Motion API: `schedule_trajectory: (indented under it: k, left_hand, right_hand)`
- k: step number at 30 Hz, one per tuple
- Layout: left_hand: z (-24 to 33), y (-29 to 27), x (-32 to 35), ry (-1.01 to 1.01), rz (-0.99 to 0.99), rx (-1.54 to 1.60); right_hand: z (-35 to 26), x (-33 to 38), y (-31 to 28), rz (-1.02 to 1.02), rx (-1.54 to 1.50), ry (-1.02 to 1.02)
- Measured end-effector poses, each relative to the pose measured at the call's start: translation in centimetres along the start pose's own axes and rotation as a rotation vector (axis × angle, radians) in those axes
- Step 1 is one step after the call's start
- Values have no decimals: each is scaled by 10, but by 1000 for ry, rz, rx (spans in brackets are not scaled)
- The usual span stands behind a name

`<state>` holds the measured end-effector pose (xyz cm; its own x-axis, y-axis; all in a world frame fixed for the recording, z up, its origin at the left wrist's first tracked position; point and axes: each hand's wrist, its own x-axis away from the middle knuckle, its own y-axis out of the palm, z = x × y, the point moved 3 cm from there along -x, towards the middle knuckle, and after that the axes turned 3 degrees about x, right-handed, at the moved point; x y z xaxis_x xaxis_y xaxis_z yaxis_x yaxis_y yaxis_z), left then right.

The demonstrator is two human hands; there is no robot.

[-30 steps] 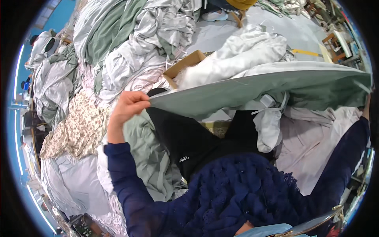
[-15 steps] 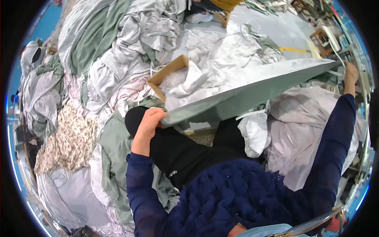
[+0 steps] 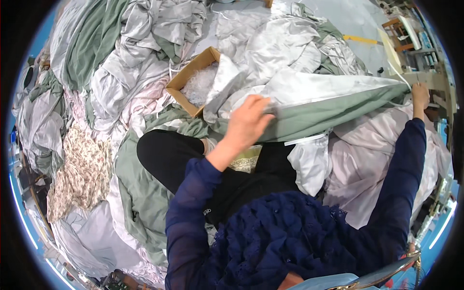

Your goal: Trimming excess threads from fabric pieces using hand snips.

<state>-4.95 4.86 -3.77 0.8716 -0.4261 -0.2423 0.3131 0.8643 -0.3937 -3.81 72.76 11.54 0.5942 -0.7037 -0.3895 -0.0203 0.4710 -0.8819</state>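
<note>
- head view: the sage-green sheet (image 3: 333, 113), pale grey on its upper face, is stretched taut from centre toward 2 o'clock.
- left hand (image 3: 249, 121) grips its near edge.
- right hand (image 3: 419, 94) clenches the far corner.
- a cardboard box (image 3: 186, 79) sits at 11 o'clock.

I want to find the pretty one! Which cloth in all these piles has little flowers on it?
The floral cloth, lying crumpled at the person's far left. It is cream with a small flower print, while the cloths around it are plain grey, white, pinkish or green.
</note>
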Motion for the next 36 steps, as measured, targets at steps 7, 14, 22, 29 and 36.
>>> schedule_trajectory:
  k: [7, 14, 22, 29, 36]
  left_hand:
    - [1, 42, -10, 181, 73, 146]
    - [-33, 3, -20, -478, 363, 747]
    - [-230, -232, 5, -418, 676, -729]
    - [-57, -25, -25, -479, -359, 301]
    - [-93, 25, 26, -143, -221, -104]
  right_hand:
    - [-9, -5, 11, -61, 94, -32]
    - [-2, -9, 23, -37, 131, -92]
    - [-49, 3, 11, -31, -18, -119]
    - [36, -10, -3, 62, 33, -232]
    - [46, -12, -2, 165, -34, -166]
